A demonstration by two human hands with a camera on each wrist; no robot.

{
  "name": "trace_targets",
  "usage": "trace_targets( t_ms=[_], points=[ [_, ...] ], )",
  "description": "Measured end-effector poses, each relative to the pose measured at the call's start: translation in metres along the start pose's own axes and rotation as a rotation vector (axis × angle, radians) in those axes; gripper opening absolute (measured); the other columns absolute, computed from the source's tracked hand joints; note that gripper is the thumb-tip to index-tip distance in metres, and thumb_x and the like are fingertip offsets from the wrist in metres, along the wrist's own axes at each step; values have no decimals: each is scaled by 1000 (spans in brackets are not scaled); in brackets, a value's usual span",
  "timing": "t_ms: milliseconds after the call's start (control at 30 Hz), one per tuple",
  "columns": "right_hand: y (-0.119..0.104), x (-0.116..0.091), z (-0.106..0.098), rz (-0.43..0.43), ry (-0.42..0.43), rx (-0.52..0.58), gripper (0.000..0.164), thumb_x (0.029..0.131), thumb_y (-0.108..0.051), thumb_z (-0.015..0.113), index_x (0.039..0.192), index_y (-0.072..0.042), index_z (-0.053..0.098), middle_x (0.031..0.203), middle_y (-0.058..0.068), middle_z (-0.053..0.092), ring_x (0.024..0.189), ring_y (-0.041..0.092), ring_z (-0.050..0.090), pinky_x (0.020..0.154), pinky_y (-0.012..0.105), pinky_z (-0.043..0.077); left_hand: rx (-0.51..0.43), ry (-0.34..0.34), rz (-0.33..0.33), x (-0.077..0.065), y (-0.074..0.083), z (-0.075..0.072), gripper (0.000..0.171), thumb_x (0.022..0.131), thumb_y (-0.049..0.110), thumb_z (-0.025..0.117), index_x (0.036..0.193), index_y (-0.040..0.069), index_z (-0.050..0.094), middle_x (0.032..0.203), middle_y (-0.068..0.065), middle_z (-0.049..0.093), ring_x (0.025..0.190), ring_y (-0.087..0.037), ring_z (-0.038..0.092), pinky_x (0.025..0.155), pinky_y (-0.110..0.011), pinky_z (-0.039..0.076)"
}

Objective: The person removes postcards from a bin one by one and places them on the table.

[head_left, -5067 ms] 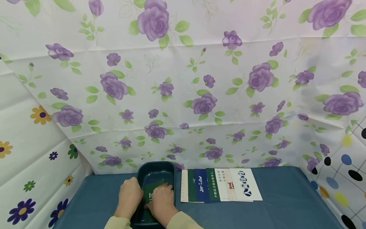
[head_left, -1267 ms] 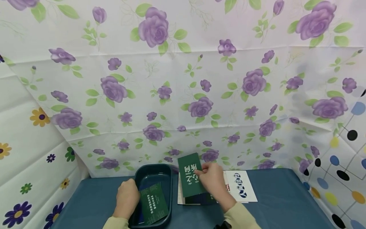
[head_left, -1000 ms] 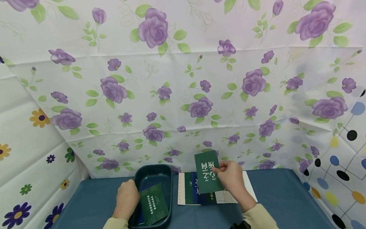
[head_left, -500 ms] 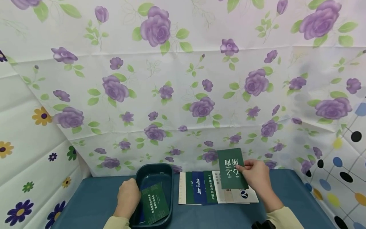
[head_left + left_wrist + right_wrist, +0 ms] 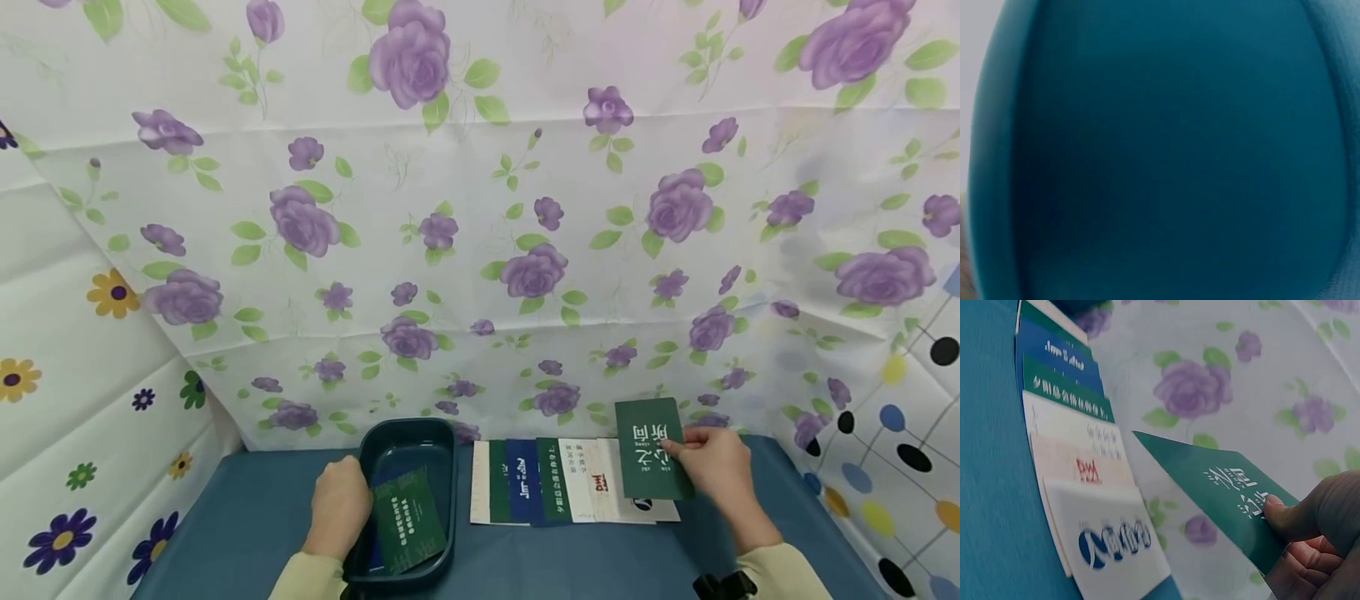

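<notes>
My right hand (image 5: 716, 468) pinches a green card (image 5: 651, 446) with white characters between thumb and fingers. The card is held tilted up, overlapping the right end of a row of fanned cards (image 5: 555, 483) in the head view. In the right wrist view, the thumb (image 5: 1291, 515) presses on the card's printed face, and the white card (image 5: 1119, 540) ends the row beside it. At the left rim of a dark teal bin (image 5: 452, 492), my left hand (image 5: 339, 504) grips with curled fingers. Another green card (image 5: 410, 521) lies in the bin, partly over a blue one.
The row of white, green and blue cards lies right of the bin on a blue-covered table (image 5: 525, 562). A floral curtain (image 5: 480, 367) rises at the back edge, with patterned sheets (image 5: 67, 433) at both sides.
My right hand was in the bin; it now holds a green card and has moved right along the row to its right end. The left hand stays on the bin's rim.
</notes>
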State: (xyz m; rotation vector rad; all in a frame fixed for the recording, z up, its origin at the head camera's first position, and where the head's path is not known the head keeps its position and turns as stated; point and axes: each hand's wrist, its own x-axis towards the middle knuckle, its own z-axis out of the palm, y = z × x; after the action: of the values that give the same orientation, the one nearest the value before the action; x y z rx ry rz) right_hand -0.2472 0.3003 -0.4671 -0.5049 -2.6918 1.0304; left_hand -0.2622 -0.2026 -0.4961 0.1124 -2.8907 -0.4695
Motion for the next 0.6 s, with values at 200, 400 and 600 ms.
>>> trace_targets(
  t_ms=[200, 400, 600],
  points=[
    [19, 12, -2, 44, -6, -36, 55, 79, -40, 71, 107, 6, 62, 94, 20, 63, 71, 25, 60, 52, 34, 48, -14, 22, -5, 3, 0, 0, 10, 78, -5, 55, 70, 1, 55, 59, -12, 51, 50, -28, 53, 43, -37, 42],
    [38, 19, 2, 60, -57, -101, 58, 78, -42, 72, 108, 6, 61, 106, 24, 59, 84, 34, 58, 57, 37, 48, 0, 12, -16, 1, 1, -2, 8, 78, -4, 56, 72, 1, 56, 62, -12, 53, 54, -30, 55, 47, -39, 44],
    [51, 22, 10, 94, -132, -102, 60, 75, -45, 73, 106, 5, 62, 103, 22, 60, 82, 33, 57, 58, 38, 47, 2, 5, -15, -2, 1, -1, 6, 78, -5, 56, 74, -1, 57, 63, -14, 54, 55, -31, 56, 47, -40, 45]
  ],
)
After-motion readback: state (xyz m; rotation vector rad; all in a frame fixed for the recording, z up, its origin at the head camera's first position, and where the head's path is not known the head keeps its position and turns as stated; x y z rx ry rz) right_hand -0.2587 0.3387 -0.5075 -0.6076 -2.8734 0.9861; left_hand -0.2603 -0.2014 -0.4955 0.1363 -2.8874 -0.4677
